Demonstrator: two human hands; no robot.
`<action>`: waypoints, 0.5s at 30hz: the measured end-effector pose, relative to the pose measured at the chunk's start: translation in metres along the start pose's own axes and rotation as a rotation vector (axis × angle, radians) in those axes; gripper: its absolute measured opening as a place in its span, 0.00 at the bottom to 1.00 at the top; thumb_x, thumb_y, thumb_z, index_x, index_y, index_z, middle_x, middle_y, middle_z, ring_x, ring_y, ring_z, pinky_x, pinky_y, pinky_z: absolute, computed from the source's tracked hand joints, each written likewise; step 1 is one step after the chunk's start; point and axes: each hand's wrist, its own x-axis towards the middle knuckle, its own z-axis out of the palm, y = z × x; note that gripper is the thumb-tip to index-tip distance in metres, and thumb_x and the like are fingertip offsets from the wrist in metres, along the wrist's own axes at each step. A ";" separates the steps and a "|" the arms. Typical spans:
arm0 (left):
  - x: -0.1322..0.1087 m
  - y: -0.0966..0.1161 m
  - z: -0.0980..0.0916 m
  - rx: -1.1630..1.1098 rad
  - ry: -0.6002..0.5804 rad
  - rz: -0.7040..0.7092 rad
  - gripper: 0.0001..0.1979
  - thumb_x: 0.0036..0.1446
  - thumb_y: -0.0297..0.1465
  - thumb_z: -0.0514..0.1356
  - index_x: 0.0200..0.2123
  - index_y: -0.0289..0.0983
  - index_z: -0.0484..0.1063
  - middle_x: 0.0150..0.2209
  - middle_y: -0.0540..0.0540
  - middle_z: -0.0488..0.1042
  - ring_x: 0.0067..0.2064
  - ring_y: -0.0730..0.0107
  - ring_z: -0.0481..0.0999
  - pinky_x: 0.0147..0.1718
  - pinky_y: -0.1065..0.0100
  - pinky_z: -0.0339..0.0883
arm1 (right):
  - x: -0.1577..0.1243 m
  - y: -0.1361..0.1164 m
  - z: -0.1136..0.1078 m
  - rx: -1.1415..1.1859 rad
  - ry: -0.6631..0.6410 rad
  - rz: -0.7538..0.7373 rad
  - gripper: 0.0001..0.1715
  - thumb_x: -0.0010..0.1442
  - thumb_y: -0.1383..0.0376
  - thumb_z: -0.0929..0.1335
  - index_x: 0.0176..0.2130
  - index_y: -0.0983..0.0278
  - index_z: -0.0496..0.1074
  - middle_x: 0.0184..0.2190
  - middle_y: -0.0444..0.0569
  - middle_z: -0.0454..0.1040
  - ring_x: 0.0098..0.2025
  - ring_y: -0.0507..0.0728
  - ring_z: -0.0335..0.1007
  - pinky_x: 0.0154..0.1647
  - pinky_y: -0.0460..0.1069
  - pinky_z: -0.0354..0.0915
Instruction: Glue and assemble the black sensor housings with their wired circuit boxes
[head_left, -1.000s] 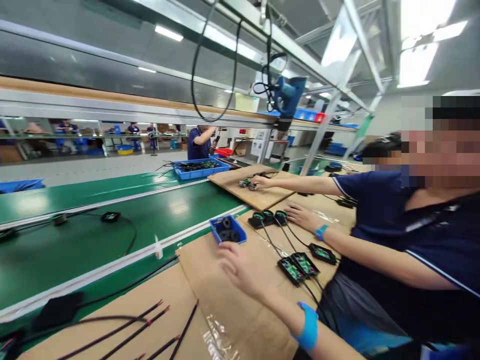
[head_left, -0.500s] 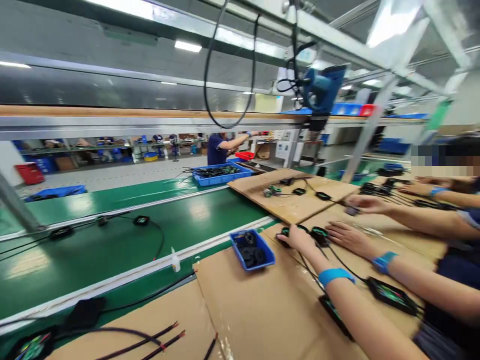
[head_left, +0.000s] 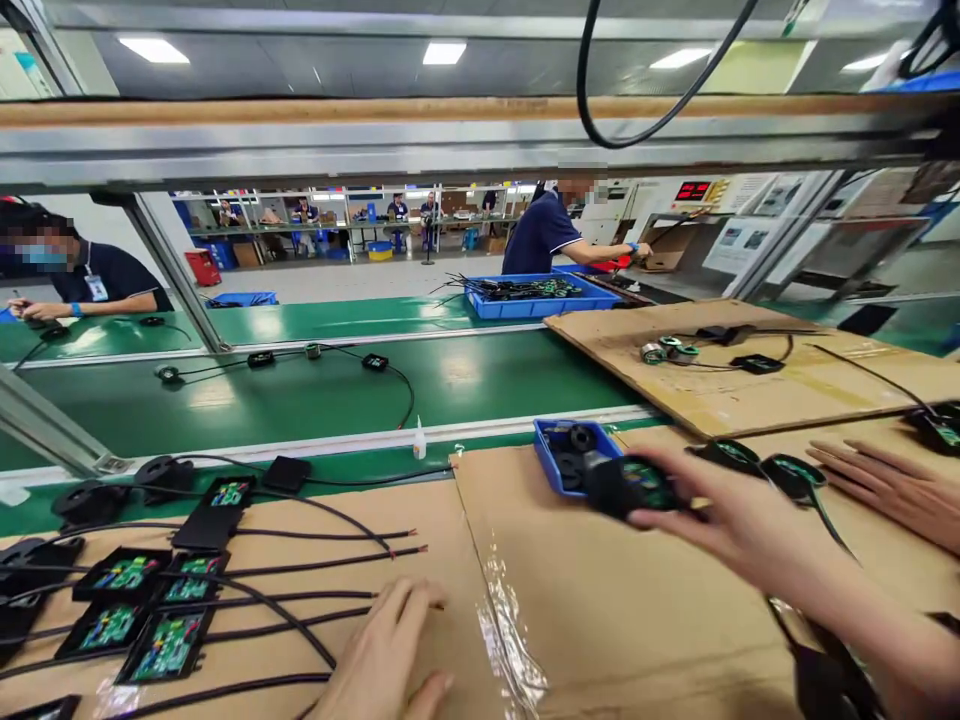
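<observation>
At the left, open black rectangular plastic cases with green circuit boards [head_left: 124,575] lie on the brown cardboard sheet [head_left: 600,620] covering the tabletop, their black round cables [head_left: 322,560] reaching right. Near the cable ends is the left hand [head_left: 386,650], released, with loosely bent fingers and thumb apart (whether its fingertips touch a cable, I cannot tell). To its right, a strip of shiny clear tape [head_left: 510,640] runs along a seam. Farther off, the small blue plastic bin [head_left: 546,458] holds black ring-shaped parts [head_left: 582,437].

The right hand [head_left: 671,490] grasps a black round plastic housing with a green inside [head_left: 643,480], slightly blurred, at the bin's near right corner; contact with the rim is unclear. A careful carry would probably mean gripping the outer wall, sparing the green inside, clearing the rim and leaving any attached cable slack. Keeping the left hand light would likely avoid dragging the cables. Farther right, two similar black housings [head_left: 793,474] lie just beside another person's hand [head_left: 892,490], flat on the cardboard.
</observation>
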 end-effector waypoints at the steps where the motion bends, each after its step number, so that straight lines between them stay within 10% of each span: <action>1: 0.001 0.003 -0.003 -0.001 -0.030 -0.024 0.30 0.48 0.27 0.61 0.57 0.39 0.64 0.58 0.38 0.65 0.60 0.54 0.65 0.60 0.54 0.62 | -0.004 -0.024 0.012 0.057 -0.120 -0.083 0.29 0.59 0.51 0.69 0.56 0.62 0.68 0.45 0.56 0.75 0.41 0.60 0.74 0.40 0.50 0.69; 3: 0.004 0.008 -0.006 -0.006 -0.051 -0.056 0.35 0.51 0.29 0.61 0.63 0.37 0.58 0.63 0.37 0.58 0.65 0.54 0.57 0.65 0.51 0.52 | -0.007 -0.073 0.042 0.099 -0.319 -0.207 0.28 0.59 0.61 0.71 0.57 0.61 0.67 0.53 0.55 0.71 0.52 0.61 0.71 0.51 0.52 0.68; 8: 0.020 0.004 0.002 -0.047 -0.001 -0.079 0.47 0.48 0.33 0.68 0.67 0.34 0.49 0.68 0.38 0.49 0.69 0.55 0.48 0.68 0.53 0.43 | -0.002 -0.152 0.097 -0.023 -0.642 -0.308 0.36 0.53 0.74 0.73 0.60 0.65 0.65 0.47 0.57 0.72 0.45 0.66 0.74 0.45 0.59 0.71; 11: 0.030 -0.002 0.010 -0.047 0.039 -0.027 0.49 0.47 0.32 0.70 0.67 0.33 0.48 0.68 0.37 0.52 0.68 0.54 0.50 0.67 0.53 0.46 | -0.013 -0.144 0.096 0.070 -0.593 -0.324 0.45 0.56 0.70 0.74 0.67 0.63 0.56 0.56 0.58 0.67 0.55 0.63 0.69 0.55 0.56 0.68; 15: 0.038 -0.002 0.017 -0.025 0.072 -0.011 0.45 0.48 0.33 0.70 0.65 0.31 0.52 0.65 0.34 0.57 0.65 0.48 0.55 0.62 0.49 0.53 | -0.075 -0.070 0.085 -0.015 -0.301 -0.223 0.46 0.58 0.54 0.73 0.67 0.65 0.55 0.60 0.58 0.64 0.60 0.62 0.64 0.56 0.55 0.68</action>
